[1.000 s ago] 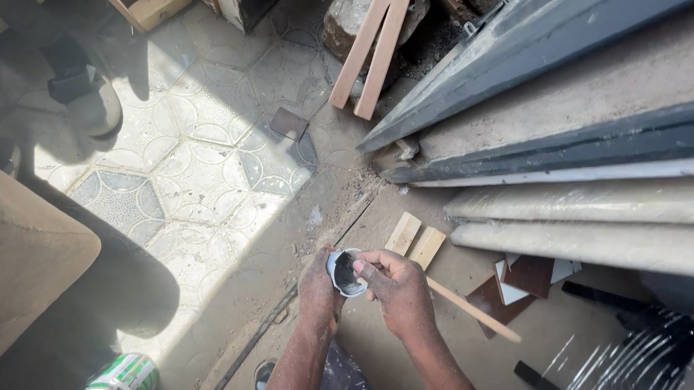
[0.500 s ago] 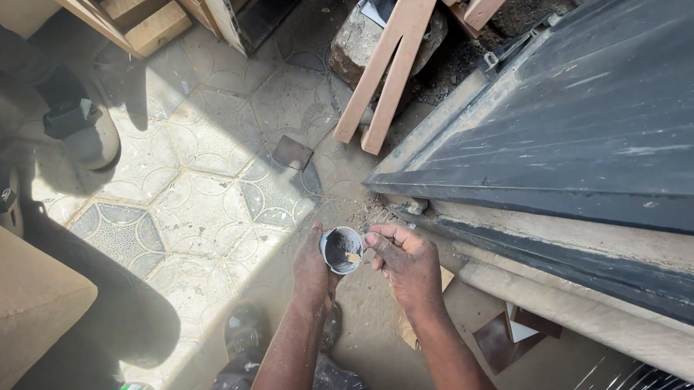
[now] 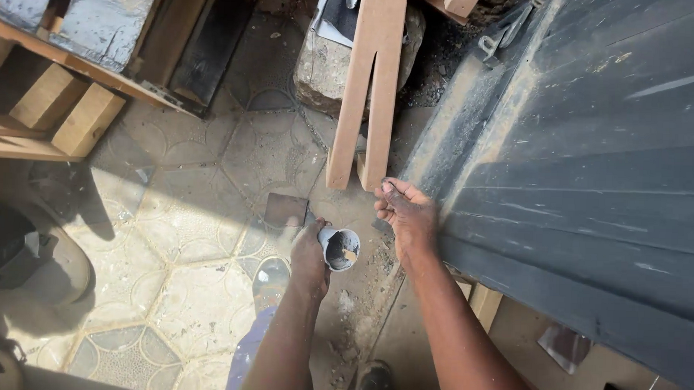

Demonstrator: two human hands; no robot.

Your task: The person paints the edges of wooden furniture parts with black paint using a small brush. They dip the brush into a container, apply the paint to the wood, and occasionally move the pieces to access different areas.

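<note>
left hand [image 3: 308, 257] gripping small grey cup [image 3: 340, 248], right hand [image 3: 406, 212] beside dark panel [image 3: 594, 173]

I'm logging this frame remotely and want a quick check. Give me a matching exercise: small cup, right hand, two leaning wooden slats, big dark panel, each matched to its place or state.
Things:
1. small cup
2. right hand
3. wooden slats
4. dark panel

Places or states:
A. fills the right side of the view
B. held in the left hand
C. leaning, lower ends on the tiled floor
D. empty, at the panel's edge

Pairs: 1-B, 2-D, 3-C, 4-A
</note>
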